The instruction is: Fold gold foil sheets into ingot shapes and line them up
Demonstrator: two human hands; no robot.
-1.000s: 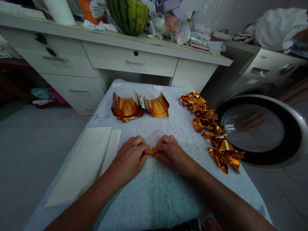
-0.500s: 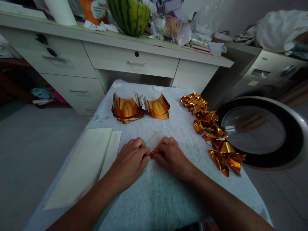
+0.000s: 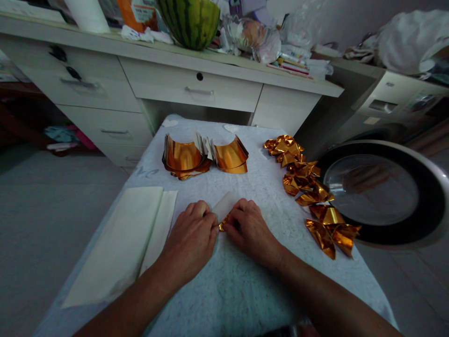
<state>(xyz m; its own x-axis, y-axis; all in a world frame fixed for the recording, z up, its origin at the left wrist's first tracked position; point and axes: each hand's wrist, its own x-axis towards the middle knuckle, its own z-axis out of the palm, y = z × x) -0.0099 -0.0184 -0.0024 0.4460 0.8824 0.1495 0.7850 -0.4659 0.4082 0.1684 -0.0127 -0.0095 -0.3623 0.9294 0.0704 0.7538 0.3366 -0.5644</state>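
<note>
Low over the cloth-covered table [image 3: 245,281], my left hand [image 3: 192,229] and my right hand [image 3: 250,229] meet with fingers pinched. Between them is a small piece of gold foil [image 3: 223,223], mostly hidden by the fingers. A translucent whitish sheet [image 3: 224,205] sticks out beyond the foil, between both hands. Just left of my left hand lie folded white paper sheets [image 3: 119,238]. Further back stand two curved stacks of gold foil sheets [image 3: 184,157]. To the right runs a row of crumpled, twisted gold foil pieces [image 3: 301,178].
Behind the table is a white desk with drawers [image 3: 196,89]. On its top are a cut watermelon [image 3: 189,23], a paper roll [image 3: 87,16] and plastic bags. At the right, a washing machine [image 3: 382,103] has its round door [image 3: 375,187] swung out close to the table.
Both hands stay almost in place, still pinching the foil. A bit more of the gold foil shows between the fingers. The camera view has shifted slightly.
</note>
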